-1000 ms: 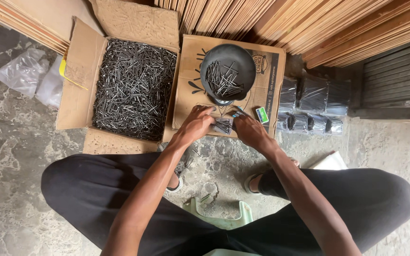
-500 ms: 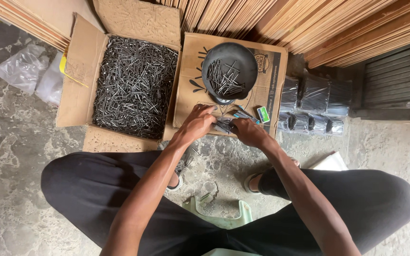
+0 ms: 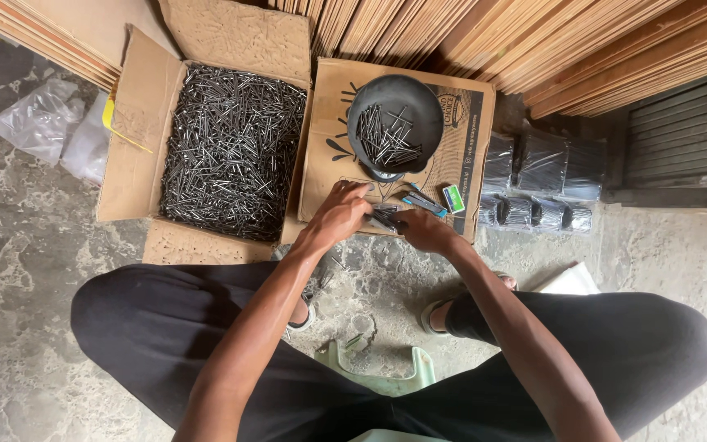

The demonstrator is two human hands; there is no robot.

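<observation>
In the head view, the left hand [image 3: 339, 214] and the right hand [image 3: 423, 231] meet over the near edge of the flattened cardboard sheet [image 3: 321, 176], fingers curled in narrow and pinching between them a small bundle of nails [image 3: 385, 218]. Both hands close on it; how many nails it holds is too small to tell. The bundle sits right between the two hands, touching both, so neither is clearly nearer. Its long axis seems to run roughly left to right, from one hand to the other, slightly tilted; which end carries the heads I cannot tell. On the cardboard sheet, just beyond the hands, stands a round black pan [image 3: 394, 123] with a loose scatter of nails in it, pointing every way. Beside the right hand, on the same sheet, lie a blue-handled tool [image 3: 424, 201] and a small green and white box [image 3: 453, 199]. To the left of the sheet, touching it, an open carton [image 3: 128, 131] is full of loose dark nails [image 3: 231, 151] with no common direction. To the right of the sheet, on the concrete floor, lie dark packed bags [image 3: 533, 184] in rows. The person sits low on a pale green stool [image 3: 378, 378], knees spread wide, with wooden slats [image 3: 533, 41] leaning behind the sheet.
</observation>
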